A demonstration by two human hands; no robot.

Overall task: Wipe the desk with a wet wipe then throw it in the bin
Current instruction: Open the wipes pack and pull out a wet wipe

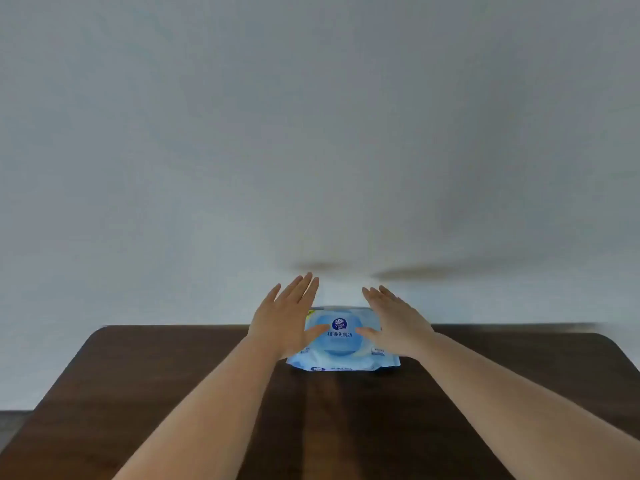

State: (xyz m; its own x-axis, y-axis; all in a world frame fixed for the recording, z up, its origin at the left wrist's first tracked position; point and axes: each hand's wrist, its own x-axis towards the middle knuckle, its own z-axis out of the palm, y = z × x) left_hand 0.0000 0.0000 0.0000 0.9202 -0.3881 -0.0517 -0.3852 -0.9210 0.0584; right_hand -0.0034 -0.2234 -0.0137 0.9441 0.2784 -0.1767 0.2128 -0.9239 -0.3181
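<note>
A light blue pack of wet wipes (pixel 341 344) lies flat on the dark wooden desk (pixel 138 393), near its far edge by the wall. My left hand (pixel 287 317) hovers over the pack's left side, fingers spread, thumb over the lid. My right hand (pixel 391 323) hovers over the right side, also spread, with its thumb by the lid. Neither hand holds anything. The pack's lid looks closed. No loose wipe and no bin are in view.
A plain pale wall (pixel 311 133) rises right behind the desk. The desk has rounded far corners. A strip of floor (pixel 14 424) shows at the lower left.
</note>
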